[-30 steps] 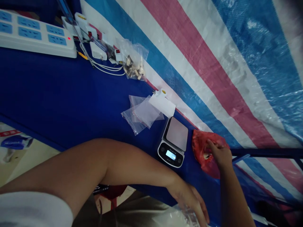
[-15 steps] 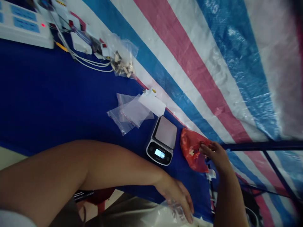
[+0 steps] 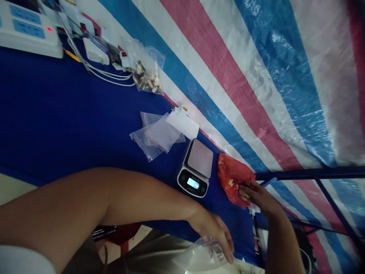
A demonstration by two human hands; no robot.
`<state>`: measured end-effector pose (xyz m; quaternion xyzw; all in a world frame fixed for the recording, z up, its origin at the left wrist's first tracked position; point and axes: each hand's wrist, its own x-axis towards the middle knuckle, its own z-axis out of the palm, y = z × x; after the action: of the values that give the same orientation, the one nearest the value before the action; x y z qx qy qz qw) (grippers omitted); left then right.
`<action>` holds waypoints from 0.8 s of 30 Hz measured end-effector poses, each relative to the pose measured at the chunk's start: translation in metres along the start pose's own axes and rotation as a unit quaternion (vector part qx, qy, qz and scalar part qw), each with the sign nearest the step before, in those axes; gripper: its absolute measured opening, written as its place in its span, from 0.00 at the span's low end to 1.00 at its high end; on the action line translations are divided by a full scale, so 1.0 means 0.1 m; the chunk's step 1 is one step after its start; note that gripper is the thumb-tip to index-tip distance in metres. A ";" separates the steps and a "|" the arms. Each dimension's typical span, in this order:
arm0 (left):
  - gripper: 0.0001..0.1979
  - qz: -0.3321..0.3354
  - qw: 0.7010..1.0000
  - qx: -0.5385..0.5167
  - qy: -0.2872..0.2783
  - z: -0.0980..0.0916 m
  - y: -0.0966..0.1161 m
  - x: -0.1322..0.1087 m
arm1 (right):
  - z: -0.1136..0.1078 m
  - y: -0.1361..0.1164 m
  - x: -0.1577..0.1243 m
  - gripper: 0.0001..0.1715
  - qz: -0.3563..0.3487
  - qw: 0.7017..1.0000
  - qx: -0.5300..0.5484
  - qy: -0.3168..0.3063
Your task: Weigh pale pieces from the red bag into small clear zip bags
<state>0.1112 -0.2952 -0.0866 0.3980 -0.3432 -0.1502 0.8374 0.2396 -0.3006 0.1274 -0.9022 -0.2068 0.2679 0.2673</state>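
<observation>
My left hand [image 3: 213, 234] reaches across from the left with its fingers closed on a clear plastic bag [image 3: 196, 257], which hangs at the table's near edge over my lap. My right hand [image 3: 261, 196] is at the mouth of a red plastic bag [image 3: 235, 171]. Its fingers are bent together inside the opening, and a small dark bit shows by the fingertips, too little to name. A pale piece [image 3: 231, 182] lies in the red bag beside them. Between my hands and the back wall sits a digital kitchen scale [image 3: 200, 158] with a lit display and a bare plate.
Flat zip bags [image 3: 159, 133] and a white card-like piece [image 3: 184, 123] lie left of the scale. Farther back are a clear bag of pale pieces [image 3: 148, 78], cables and a power strip [image 3: 31, 34]. A striped tarp wall [image 3: 228, 68] borders the blue table [image 3: 71, 121].
My right hand has moved slightly down and deeper into the red bag's opening, its fingers now lower. My left hand stays on the clear bag almost unmoved.
</observation>
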 end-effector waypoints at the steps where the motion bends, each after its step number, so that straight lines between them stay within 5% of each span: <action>1: 0.16 -0.019 1.000 -0.005 0.009 0.00 0.00 0.01 | -0.03 0.02 -0.08 0.28 0.012 1.000 0.007 -0.002; 6: 0.18 -0.128 0.987 -0.078 0.063 0.04 0.17 0.01 | -0.08 0.09 -0.57 0.34 -0.037 0.999 -0.022 -0.014; 11: 0.23 -0.172 0.974 -0.117 0.087 0.10 0.39 -0.09 | 0.06 0.08 -0.71 0.58 -0.031 0.996 0.040 0.076; 15: 0.24 -0.192 0.964 -0.122 0.137 0.13 0.50 -0.11 | 0.14 0.08 -0.89 0.42 -0.073 0.994 0.038 0.065; 21: 0.24 -0.158 0.980 -0.071 0.094 0.25 0.78 -0.16 | 0.33 0.19 -1.28 0.21 -0.116 0.991 0.008 -0.067; 24: 0.30 -0.138 0.986 0.002 0.091 0.33 0.92 -0.23 | 0.41 0.21 -1.36 0.16 -0.133 0.988 -0.042 -0.069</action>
<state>0.0696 -0.2436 -0.0117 0.4550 -0.2078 -0.2267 0.8357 0.1153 -0.3719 0.1364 -0.8568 -0.3536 0.2823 0.2473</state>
